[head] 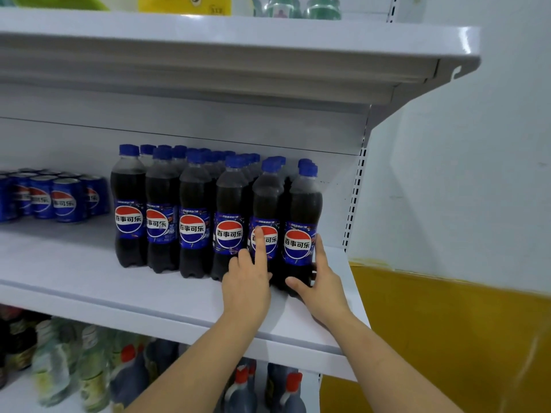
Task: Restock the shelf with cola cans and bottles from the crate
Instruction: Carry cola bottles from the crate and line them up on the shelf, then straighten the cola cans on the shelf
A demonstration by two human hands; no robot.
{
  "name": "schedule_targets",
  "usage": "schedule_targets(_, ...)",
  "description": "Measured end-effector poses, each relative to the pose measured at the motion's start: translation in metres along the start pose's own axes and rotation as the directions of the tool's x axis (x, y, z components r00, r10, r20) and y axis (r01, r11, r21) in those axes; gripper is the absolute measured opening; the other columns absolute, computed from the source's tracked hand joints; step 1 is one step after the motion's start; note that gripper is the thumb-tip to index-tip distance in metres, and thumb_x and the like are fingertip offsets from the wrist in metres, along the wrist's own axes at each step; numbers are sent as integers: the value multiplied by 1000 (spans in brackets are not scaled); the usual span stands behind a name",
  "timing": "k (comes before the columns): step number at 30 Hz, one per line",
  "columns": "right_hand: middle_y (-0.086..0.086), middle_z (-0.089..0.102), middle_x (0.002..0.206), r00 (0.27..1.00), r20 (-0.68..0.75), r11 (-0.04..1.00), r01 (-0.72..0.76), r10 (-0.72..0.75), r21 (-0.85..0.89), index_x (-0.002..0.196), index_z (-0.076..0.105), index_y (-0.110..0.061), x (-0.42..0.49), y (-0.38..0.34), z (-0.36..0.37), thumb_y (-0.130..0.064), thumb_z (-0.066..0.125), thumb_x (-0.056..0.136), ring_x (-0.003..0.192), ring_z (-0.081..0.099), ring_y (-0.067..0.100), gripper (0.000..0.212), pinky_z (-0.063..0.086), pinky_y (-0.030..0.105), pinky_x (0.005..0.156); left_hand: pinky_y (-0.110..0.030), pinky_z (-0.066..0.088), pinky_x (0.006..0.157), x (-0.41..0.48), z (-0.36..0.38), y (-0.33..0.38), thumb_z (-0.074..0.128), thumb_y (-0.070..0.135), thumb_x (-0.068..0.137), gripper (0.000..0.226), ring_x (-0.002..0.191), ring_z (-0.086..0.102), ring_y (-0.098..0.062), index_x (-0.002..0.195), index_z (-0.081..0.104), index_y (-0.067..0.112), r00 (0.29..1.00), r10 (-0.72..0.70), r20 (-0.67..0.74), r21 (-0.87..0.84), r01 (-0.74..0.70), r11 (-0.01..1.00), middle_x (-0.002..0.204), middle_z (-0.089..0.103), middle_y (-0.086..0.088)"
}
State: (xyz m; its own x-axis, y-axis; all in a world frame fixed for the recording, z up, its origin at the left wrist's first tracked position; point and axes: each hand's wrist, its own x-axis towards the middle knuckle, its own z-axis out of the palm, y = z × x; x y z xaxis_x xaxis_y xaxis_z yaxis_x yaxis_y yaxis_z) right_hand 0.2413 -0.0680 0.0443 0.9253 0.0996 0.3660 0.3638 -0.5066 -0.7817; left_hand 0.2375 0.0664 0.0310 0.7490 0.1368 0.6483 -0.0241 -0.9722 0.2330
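Observation:
Several cola bottles (196, 222) with blue caps stand in rows on the white middle shelf (89, 281). Blue cola cans (64, 201) are grouped at its left. My left hand (247, 278) touches the second bottle from the right (268, 204), its index finger straight up against the label. My right hand (319, 281) is around the base of the rightmost front bottle (304, 210), index finger on its right side and thumb at its lower left. The crate is out of sight.
The shelf above (238, 49) overhangs the bottle caps closely. The shelf's right end and a slotted upright (354, 198) sit just beyond the last bottle. Below, a lower shelf holds green bottles (89, 371) and dark bottles with red caps (238, 389).

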Motion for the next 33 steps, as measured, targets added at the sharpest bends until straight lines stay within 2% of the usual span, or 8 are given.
schedule_targets(9, 0, 38, 147, 999, 35, 997, 41, -39, -62, 148, -13, -31, 0, -2, 0, -17, 65, 86, 130, 42, 17, 100, 35, 32, 105, -35, 46, 86, -5, -4, 12, 50, 26, 95, 88, 100, 50, -26, 144, -23, 31, 977, -186, 104, -158, 201, 967, 123, 36, -13)
schedule_targets(12, 5, 26, 151, 996, -71, 998, 58, -60, -35, 146, -15, -34, -10, -8, -2, -22, 65, 87, 137, 30, 20, 100, 29, 37, 110, -37, 46, 87, -16, -16, 9, 57, 33, 90, 98, 106, 50, -28, 143, -24, 33, 961, -236, 142, -241, 265, 934, 126, 35, -12)
schedule_targets(14, 2, 19, 154, 977, -173, 993, 116, -120, -31, 148, -10, -31, -20, -17, -4, -27, 64, 87, 140, 21, 18, 96, 25, 35, 110, -35, 46, 88, -26, -27, 5, 59, 38, 88, 98, 110, 48, -25, 145, -20, 30, 969, -231, 84, -284, 245, 927, 128, 35, -10)
schedule_targets(18, 4, 27, 149, 912, -248, 945, 315, -326, -84, 149, 7, -22, -39, -53, -2, -23, 59, 90, 136, 27, 15, 79, 26, 27, 108, -35, 46, 89, -32, -58, -11, 55, 41, 90, 81, 116, 48, -21, 150, 3, 30, 986, -165, -19, -353, 147, 924, 129, 45, -4)
schedule_targets(21, 1, 28, 148, 906, -208, 928, 373, -369, -25, 149, 10, -23, -53, -86, 17, -21, 59, 90, 134, 28, 11, 76, 28, 24, 107, -34, 48, 85, -35, -94, -35, 58, 40, 88, 74, 109, 52, -18, 149, 17, 28, 975, -201, -100, -425, 140, 894, 123, 52, -1)
schedule_targets(25, -3, 36, 145, 953, -92, 940, 300, -288, 166, 145, 26, -25, -69, -126, 61, -19, 57, 92, 129, 37, 10, 62, 36, 34, 107, -31, 47, 81, -44, -141, -96, 62, 36, 87, 64, 93, 53, -13, 143, 35, 23, 954, -260, -151, -459, 165, 873, 111, 58, -1)
schedule_targets(30, 1, 52, 120, 975, 3, 925, 208, -220, 319, 136, 43, -19, -88, -182, 148, -13, 55, 92, 108, 50, 13, 47, 42, 24, 90, -29, 44, 83, -68, -194, -200, 61, 40, 87, 56, 101, 54, -15, 137, 44, 21, 926, -337, -167, -362, 261, 895, 112, 58, 0)
schedule_targets(33, -1, 53, 117, 962, 68, 911, 225, -264, 345, 131, 48, -21, -101, -220, 207, -13, 56, 91, 102, 50, 10, 41, 41, 22, 84, -31, 45, 84, -83, -224, -265, 61, 39, 87, 54, 99, 54, -14, 135, 45, 21, 918, -365, -153, -349, 296, 889, 106, 56, 3)
